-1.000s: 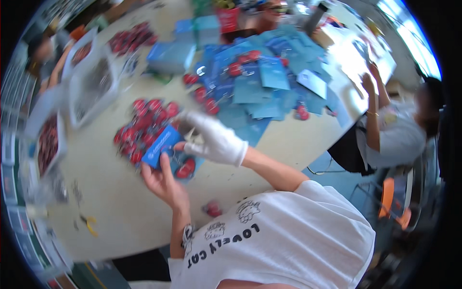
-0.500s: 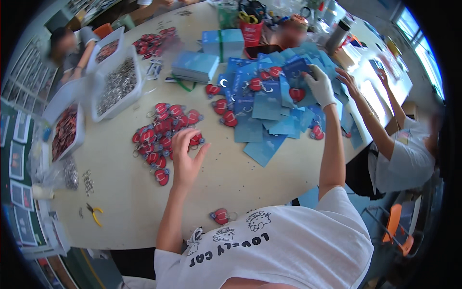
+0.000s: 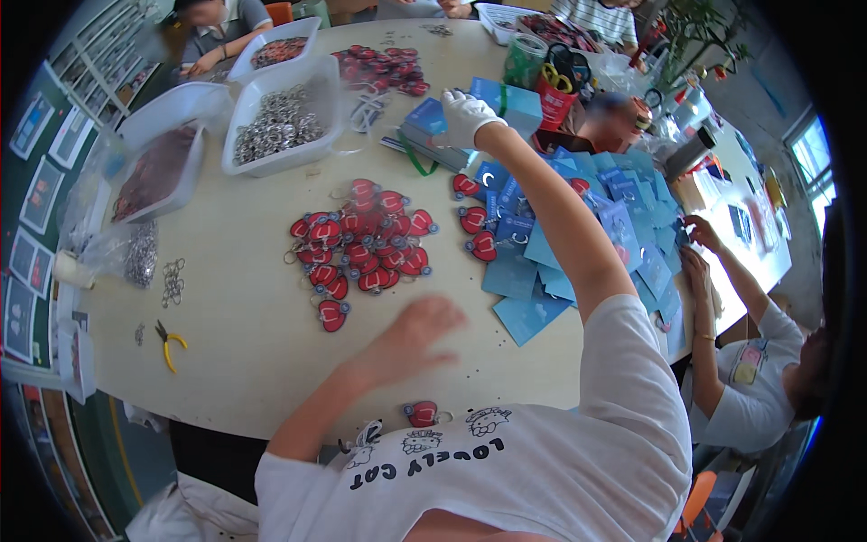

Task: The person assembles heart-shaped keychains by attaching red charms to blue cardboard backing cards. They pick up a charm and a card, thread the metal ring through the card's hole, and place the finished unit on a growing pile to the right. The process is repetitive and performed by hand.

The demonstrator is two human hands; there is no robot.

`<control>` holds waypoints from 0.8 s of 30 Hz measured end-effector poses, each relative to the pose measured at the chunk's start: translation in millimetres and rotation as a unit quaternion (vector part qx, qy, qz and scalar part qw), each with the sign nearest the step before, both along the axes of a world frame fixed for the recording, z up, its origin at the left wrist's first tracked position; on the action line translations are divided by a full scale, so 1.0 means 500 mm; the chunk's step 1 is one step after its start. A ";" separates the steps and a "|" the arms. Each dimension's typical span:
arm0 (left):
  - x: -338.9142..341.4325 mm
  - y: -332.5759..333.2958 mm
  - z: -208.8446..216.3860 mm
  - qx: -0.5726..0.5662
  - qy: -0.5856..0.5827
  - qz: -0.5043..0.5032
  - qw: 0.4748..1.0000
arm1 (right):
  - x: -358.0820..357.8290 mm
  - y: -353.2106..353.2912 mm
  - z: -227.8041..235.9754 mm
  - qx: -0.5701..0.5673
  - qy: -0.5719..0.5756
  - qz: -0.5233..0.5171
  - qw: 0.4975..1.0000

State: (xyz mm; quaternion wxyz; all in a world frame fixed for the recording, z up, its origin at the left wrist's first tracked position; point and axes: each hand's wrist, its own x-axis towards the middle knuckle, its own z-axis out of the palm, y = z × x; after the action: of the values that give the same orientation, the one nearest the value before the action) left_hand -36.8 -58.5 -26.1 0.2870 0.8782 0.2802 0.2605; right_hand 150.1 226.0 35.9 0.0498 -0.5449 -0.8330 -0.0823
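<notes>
My right hand (image 3: pixel 471 119), in a white glove, reaches across to a stack of blue cards (image 3: pixel 426 117). Its thumb and fingers close round the near end of the top cards. My left hand (image 3: pixel 411 336) is bare and smeared by motion over the table, thumb apart from the fingers, with nothing seen in it. Beyond it lies a pile of red heart-shaped keychains (image 3: pixel 366 244) with metal rings. One single keychain (image 3: pixel 422 414) rests at the table edge by my shirt. Loose blue cards (image 3: pixel 528 316), some with keychains on them, spread under and right of my right forearm.
White bins hold metal rings (image 3: pixel 280 126) and reddish pieces (image 3: pixel 158 176). Yellow-handled pliers (image 3: pixel 169 345) lie at the left, near loose rings (image 3: pixel 173 282). A red cup (image 3: pixel 553 104) holds tools. A co-worker's hands (image 3: pixel 700 248) work at the right; others sit across the table.
My right hand has moved left and away, from the loose cards to the card stack. My left hand has come nearer and right, off the keychain pile. The view has shifted.
</notes>
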 end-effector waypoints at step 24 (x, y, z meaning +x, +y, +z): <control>-0.112 -0.138 -0.064 -0.130 -0.105 0.201 0.965 | -0.022 -0.211 0.098 -0.065 0.227 0.015 0.972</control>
State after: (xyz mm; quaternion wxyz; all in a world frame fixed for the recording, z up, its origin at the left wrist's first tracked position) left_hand -92.7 -127.3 -57.9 0.3686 0.7264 0.4507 0.3652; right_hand 139.2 120.5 85.0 0.2037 -0.5387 -0.8115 0.0987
